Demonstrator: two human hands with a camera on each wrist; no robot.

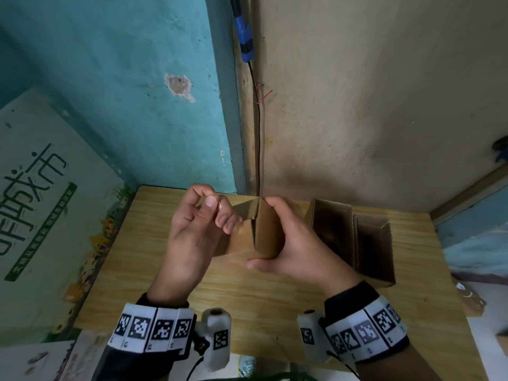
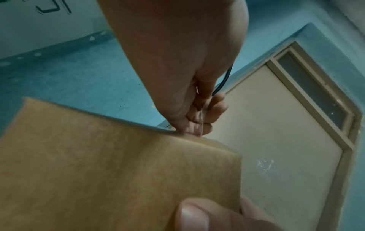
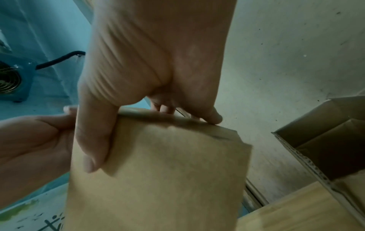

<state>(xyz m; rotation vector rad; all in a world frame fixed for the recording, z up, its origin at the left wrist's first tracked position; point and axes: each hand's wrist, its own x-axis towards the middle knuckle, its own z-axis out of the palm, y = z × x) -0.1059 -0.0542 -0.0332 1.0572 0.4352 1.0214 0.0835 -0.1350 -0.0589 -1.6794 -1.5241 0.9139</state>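
Observation:
A small brown cardboard box (image 1: 264, 232) is held up above the wooden table (image 1: 170, 284). My left hand (image 1: 213, 204) pinches one of its flaps between thumb and fingers on the box's left side. My right hand (image 1: 270, 233) grips the box body, thumb on the near face and fingers curled over the far top edge. In the left wrist view the left fingers (image 2: 197, 125) pinch the edge of the cardboard (image 2: 118, 164). In the right wrist view the right thumb (image 3: 92, 140) presses on the box (image 3: 158, 179). The box's inside is hidden.
Two open brown boxes (image 1: 332, 224) (image 1: 373, 251) stand side by side on the table's right half, close behind my right hand. A large printed carton (image 1: 41, 202) leans at the left. A black cable (image 1: 258, 133) runs down the wall corner behind the table.

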